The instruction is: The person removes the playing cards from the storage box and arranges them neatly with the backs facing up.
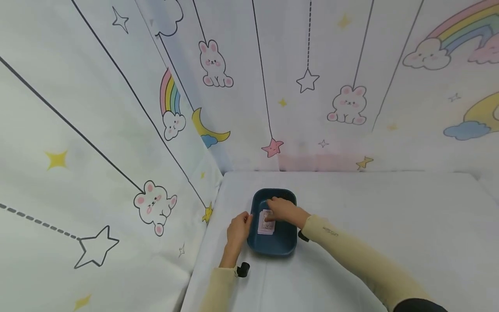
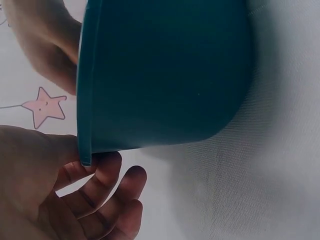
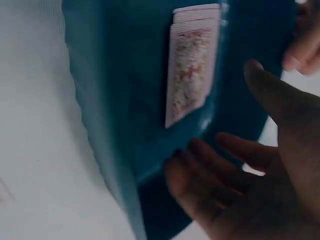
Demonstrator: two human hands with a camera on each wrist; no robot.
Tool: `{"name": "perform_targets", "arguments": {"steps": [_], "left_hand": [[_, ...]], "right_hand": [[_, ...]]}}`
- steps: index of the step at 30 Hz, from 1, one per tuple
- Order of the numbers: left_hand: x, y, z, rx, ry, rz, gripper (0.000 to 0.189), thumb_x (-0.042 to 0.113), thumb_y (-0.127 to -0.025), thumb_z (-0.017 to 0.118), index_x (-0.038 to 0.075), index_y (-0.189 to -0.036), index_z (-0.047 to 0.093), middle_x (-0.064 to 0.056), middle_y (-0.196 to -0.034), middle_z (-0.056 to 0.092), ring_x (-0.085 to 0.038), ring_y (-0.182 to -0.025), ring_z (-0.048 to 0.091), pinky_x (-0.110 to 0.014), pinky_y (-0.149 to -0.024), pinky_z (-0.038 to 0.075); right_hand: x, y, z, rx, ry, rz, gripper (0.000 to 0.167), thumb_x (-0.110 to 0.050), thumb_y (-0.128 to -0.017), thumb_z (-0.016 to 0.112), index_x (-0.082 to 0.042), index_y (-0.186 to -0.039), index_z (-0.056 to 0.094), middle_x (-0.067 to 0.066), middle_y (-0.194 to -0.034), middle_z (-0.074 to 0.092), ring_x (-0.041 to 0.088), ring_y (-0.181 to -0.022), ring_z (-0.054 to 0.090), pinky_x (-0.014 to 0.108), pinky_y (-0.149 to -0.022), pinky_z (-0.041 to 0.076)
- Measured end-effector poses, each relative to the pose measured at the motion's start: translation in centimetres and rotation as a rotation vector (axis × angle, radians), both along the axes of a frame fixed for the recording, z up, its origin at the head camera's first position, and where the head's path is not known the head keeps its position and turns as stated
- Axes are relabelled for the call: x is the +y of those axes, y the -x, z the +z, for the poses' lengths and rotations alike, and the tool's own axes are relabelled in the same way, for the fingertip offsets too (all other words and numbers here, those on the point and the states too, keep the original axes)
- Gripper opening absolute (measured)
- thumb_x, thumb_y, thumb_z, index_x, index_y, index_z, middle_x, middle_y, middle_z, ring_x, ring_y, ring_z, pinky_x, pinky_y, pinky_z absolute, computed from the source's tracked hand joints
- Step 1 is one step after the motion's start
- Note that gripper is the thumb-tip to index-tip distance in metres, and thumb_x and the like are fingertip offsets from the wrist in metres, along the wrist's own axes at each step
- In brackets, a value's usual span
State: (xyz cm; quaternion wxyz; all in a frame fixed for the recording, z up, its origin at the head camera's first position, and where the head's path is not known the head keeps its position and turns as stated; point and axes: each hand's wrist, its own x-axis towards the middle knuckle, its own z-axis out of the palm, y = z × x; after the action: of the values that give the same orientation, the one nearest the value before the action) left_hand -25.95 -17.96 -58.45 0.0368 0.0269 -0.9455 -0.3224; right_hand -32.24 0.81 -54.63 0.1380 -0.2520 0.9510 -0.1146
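A dark teal plastic basin (image 1: 273, 249) stands on the white table, longer than it is wide. On its floor lies a small stack of pink-edged cards (image 1: 266, 228), patterned side up and slightly fanned in the right wrist view. My left hand (image 1: 238, 229) pinches the basin's left rim, thumb at the lip and fingertips under it on the outside. Over the basin reaches my right hand (image 1: 287, 211), its thumb and fingers spread apart beside the stack (image 3: 191, 65). In the right wrist view nothing sits between those fingers.
A white cloth (image 1: 390, 225) covers the table. Behind it and along the left hang printed curtains (image 1: 241, 112) with rabbits, stars and rainbows. Each wrist wears a small black camera, the left one (image 1: 243, 269) just below the hand.
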Motion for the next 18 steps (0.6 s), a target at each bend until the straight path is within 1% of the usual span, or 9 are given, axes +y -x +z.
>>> {"name": "perform_targets", "arguments": {"steps": [2, 5, 8, 12, 15, 16, 18], "left_hand": [[0.0, -0.3, -0.4, -0.001, -0.005, 0.004, 0.029, 0.027, -0.103, 0.058, 0.012, -0.078, 0.057, -0.001, -0.064, 0.05, -0.014, -0.053, 0.043, -0.028, -0.049, 0.031], [0.1, -0.7, -0.8, -0.004, -0.011, 0.013, 0.029, 0.026, -0.103, 0.058, 0.012, -0.078, 0.057, -0.001, -0.063, 0.049, -0.014, -0.053, 0.043, -0.028, -0.049, 0.031], [0.1, -0.7, -1.1, 0.004, -0.008, 0.022, 0.028, 0.026, -0.103, 0.058, 0.012, -0.078, 0.057, -0.001, -0.063, 0.049, -0.014, -0.053, 0.043, -0.028, -0.049, 0.031], [0.1, -0.3, -0.9, 0.01, -0.007, 0.031, 0.027, 0.028, -0.102, 0.058, 0.013, -0.08, 0.059, 0.0, -0.064, 0.051, -0.013, -0.054, 0.044, -0.029, -0.049, 0.032], [0.2, 0.0, -0.7, -0.004, -0.016, 0.032, 0.027, 0.029, -0.103, 0.058, 0.012, -0.081, 0.06, 0.0, -0.064, 0.051, -0.014, -0.054, 0.045, -0.029, -0.049, 0.033], [0.2, 0.2, -0.7, -0.005, -0.017, 0.031, 0.027, 0.029, -0.103, 0.058, 0.012, -0.081, 0.06, -0.001, -0.064, 0.052, -0.014, -0.054, 0.045, -0.029, -0.049, 0.033], [0.3, 0.4, -0.7, -0.01, -0.019, 0.03, 0.027, 0.029, -0.103, 0.058, 0.012, -0.082, 0.06, -0.001, -0.065, 0.052, -0.014, -0.054, 0.045, -0.029, -0.049, 0.032]], "right_hand": [[-1.0, -0.1, -0.9, -0.054, -0.097, -0.022, 0.082, -0.049, -0.084, 0.079, 0.0, -0.143, 0.048, 0.024, -0.138, 0.055, 0.04, -0.125, 0.057, 0.052, -0.103, 0.047], [-1.9, -0.4, -1.7, -0.052, -0.198, -0.032, 0.096, -0.053, -0.074, 0.085, 0.001, -0.143, 0.045, 0.026, -0.136, 0.054, 0.042, -0.122, 0.057, 0.052, -0.1, 0.049], [-2.3, -0.4, -2.1, -0.02, -0.234, -0.035, 0.099, -0.053, -0.07, 0.088, 0.001, -0.142, 0.046, 0.026, -0.134, 0.055, 0.04, -0.119, 0.057, 0.05, -0.098, 0.051], [-2.3, 0.3, -2.3, -0.03, -0.223, -0.052, 0.099, -0.051, -0.071, 0.089, 0.002, -0.142, 0.044, 0.026, -0.134, 0.055, 0.038, -0.12, 0.055, 0.049, -0.099, 0.051], [-2.1, 0.8, -2.5, -0.011, -0.194, -0.068, 0.101, -0.05, -0.069, 0.09, 0.003, -0.14, 0.042, 0.026, -0.133, 0.052, 0.038, -0.119, 0.053, 0.048, -0.098, 0.052], [-2.0, 1.0, -2.6, 0.001, -0.177, -0.074, 0.099, -0.047, -0.07, 0.09, 0.003, -0.14, 0.042, 0.026, -0.133, 0.051, 0.037, -0.118, 0.053, 0.048, -0.097, 0.052], [-1.8, 1.4, -2.8, 0.031, -0.132, -0.08, 0.089, -0.04, -0.075, 0.089, 0.003, -0.137, 0.042, 0.025, -0.129, 0.052, 0.036, -0.115, 0.054, 0.047, -0.093, 0.053]]}}
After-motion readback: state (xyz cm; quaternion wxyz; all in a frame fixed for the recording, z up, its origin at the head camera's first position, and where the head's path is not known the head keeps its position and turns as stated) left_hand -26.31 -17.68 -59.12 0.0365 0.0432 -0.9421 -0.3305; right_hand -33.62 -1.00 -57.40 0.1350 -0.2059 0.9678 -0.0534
